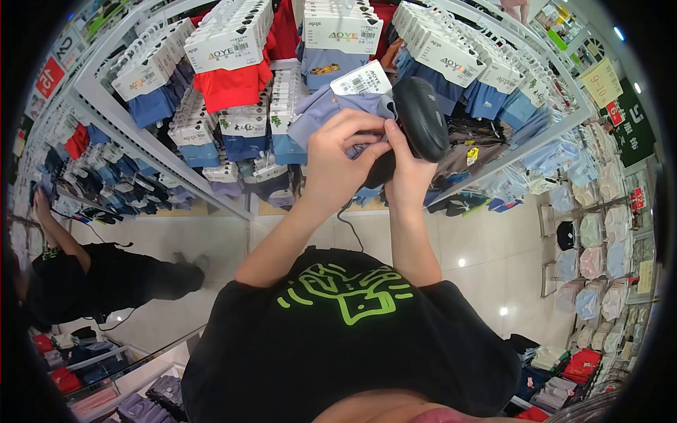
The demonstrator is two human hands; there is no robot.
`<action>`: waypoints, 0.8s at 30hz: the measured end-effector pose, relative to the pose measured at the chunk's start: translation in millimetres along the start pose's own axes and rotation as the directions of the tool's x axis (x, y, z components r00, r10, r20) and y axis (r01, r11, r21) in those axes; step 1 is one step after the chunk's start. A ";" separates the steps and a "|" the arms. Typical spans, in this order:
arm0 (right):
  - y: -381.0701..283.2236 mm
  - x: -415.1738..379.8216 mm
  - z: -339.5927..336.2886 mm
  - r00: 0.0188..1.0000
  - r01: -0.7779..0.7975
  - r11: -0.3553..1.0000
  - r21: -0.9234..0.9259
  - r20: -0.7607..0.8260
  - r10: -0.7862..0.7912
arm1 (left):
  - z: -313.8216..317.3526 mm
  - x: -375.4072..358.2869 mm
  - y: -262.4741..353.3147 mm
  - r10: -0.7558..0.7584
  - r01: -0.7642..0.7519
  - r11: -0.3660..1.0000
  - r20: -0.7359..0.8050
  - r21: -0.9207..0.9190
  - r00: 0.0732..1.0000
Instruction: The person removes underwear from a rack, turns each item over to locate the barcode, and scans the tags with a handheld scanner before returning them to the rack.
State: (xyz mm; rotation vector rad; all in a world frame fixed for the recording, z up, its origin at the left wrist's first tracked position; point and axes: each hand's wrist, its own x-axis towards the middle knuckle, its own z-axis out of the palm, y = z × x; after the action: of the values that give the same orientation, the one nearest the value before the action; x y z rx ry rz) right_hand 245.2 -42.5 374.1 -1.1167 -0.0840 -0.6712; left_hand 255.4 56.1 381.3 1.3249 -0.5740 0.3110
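Observation:
My left hand (342, 155) is closed, its fingers pinching a piece of blue-grey underwear (317, 113). A white AOYE hang tag (361, 81) with a barcode sits above that fabric. My right hand (410, 176) is wrapped round the handle of a black barcode scanner (422, 116), whose rounded head points up and away from me. The right thumb reaches over to the fabric edge, close to the left fingertips. Below the hands hangs a thin black cord (347, 227). Exactly what lies between the fingertips is hidden.
Rows of packaged underwear on white hangers (226, 49) fill the rack ahead, framed by white metal bars (151, 134). On the left, another person (106, 275) in black reaches towards a rack. Wall displays (592, 261) stand at right. Tiled floor (472, 268) shows below.

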 end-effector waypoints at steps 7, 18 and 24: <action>-1.8 -2.0 2.3 0.999 -0.030 0.999 0.013 -0.012 0.030 | -10.3 -0.7 8.6 0.067 -0.106 0.897 0.104 0.430 0.992; 0.5 1.8 -6.9 0.972 -0.217 0.971 0.100 -0.073 0.225 | -29.3 5.2 7.9 -0.233 0.268 0.912 -0.144 0.311 0.962; -3.9 5.4 -11.3 0.899 -0.428 0.864 0.264 0.033 0.436 | -45.5 13.6 -10.2 -0.386 0.404 0.636 0.183 -0.658 0.904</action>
State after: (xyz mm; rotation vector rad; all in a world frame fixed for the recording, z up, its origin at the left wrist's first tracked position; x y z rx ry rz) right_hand 244.4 -55.6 374.1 -0.8253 0.0986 -0.2594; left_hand 281.8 96.3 374.5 0.6866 -0.3411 -0.2815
